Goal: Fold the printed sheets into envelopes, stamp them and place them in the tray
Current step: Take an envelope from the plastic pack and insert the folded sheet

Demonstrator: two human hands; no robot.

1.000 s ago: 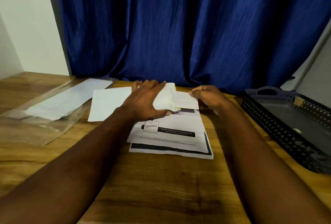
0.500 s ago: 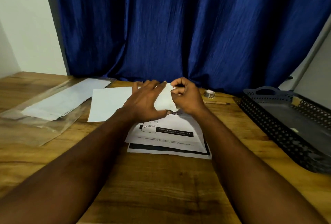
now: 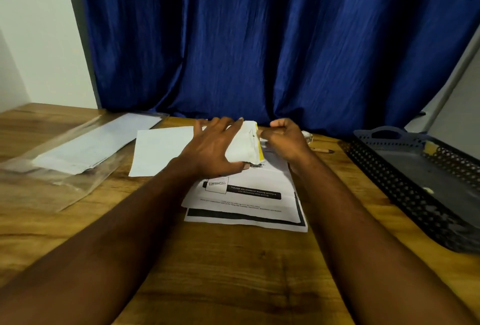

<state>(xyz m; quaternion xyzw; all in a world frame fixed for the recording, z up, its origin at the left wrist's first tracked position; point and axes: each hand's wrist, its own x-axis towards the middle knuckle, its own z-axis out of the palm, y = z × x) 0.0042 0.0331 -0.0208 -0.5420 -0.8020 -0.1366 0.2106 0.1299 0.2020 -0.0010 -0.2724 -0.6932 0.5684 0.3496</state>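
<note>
Printed sheets [image 3: 244, 200] lie stacked on the table, nearest the viewer. Over their far edge, the left hand [image 3: 213, 148] grips a white envelope [image 3: 245, 144] between thumb and spread fingers. The right hand [image 3: 285, 140], fingers curled, meets the envelope's yellow-striped right edge; whether it pinches the edge cannot be told. The tray [image 3: 405, 194] stands well to the right.

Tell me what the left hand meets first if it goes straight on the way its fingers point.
Probably the blue curtain: the left hand, holding the envelope, points away past the table's far edge, and nothing else shows in between. Depth there is unclear.
</note>
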